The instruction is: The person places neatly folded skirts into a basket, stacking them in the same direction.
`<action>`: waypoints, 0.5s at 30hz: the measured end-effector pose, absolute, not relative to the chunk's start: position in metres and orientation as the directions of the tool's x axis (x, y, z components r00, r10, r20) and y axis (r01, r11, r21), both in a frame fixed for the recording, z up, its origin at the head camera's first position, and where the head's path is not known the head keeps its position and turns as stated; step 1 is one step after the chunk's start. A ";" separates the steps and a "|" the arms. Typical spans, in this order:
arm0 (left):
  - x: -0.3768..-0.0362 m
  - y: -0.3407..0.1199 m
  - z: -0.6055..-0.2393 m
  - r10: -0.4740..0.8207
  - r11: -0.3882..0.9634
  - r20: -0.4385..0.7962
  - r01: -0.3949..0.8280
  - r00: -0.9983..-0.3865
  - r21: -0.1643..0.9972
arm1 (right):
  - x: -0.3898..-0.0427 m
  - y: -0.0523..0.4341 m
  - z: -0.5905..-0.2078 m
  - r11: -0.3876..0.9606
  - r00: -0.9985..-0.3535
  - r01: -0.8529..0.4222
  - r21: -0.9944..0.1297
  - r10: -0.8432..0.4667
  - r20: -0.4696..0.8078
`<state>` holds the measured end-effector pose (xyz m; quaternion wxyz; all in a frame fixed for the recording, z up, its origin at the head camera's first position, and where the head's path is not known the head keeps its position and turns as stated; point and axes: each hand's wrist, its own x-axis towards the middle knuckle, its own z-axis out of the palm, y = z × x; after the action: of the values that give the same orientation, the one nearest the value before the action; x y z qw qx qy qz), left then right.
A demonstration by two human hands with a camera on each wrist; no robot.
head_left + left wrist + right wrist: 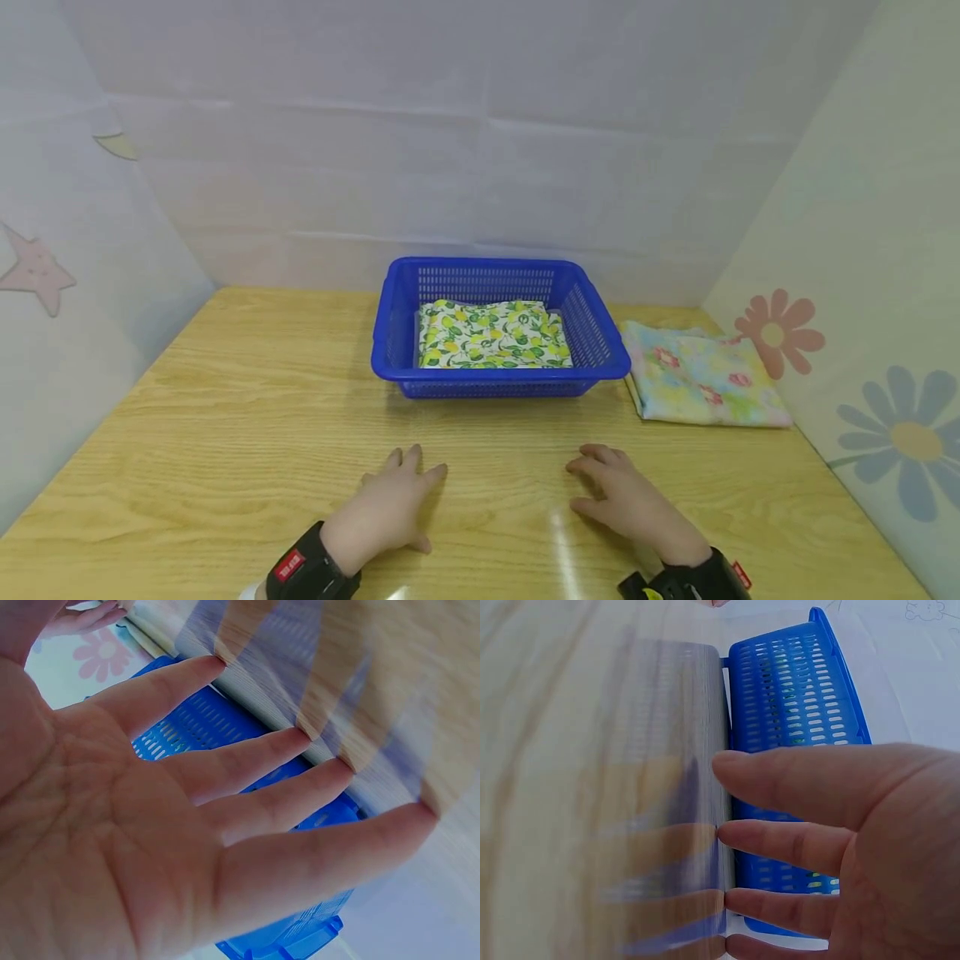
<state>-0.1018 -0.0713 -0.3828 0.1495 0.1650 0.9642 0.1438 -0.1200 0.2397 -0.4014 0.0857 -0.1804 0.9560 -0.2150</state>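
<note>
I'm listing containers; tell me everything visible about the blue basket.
The blue basket looks plastic: rectangular, with slotted walls, rounded corners and a broad rim. It stands upright, open side up, on the table, with folded lemon-print cloth inside. The floral cloth lies beside it, contact unclear. Neither left hand nor right hand touches it.

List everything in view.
Basket: 1, blue, table's back
Lemon cloth: 1, white-yellow-green, inside basket
Flowered cloth: 1, pastel, right of basket
Table: 1, light wood, underneath
Walls: 3, pale, around table
Star: 1, pink, left wall
Crescent: 1, yellowish, left wall
Upper flower: 1, red, right wall
Lower flower: 1, blue, right wall
Drawing: 1, grey, wall
Wristbands: 2, black, wrists
Left grip: 1, bare, touching table
Right grip: 1, bare, touching table
</note>
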 end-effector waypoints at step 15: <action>-0.103 -0.071 -0.382 0.369 0.901 -0.259 0.274 -0.893 0.337 | -0.168 0.294 -0.398 0.853 -0.964 -0.265 -0.450 -0.249 0.095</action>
<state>-0.1027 -0.0708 -0.3821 0.1603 0.1671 0.9616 0.1471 -0.1679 0.2942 -0.3981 -0.0166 -0.1335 0.9624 -0.2359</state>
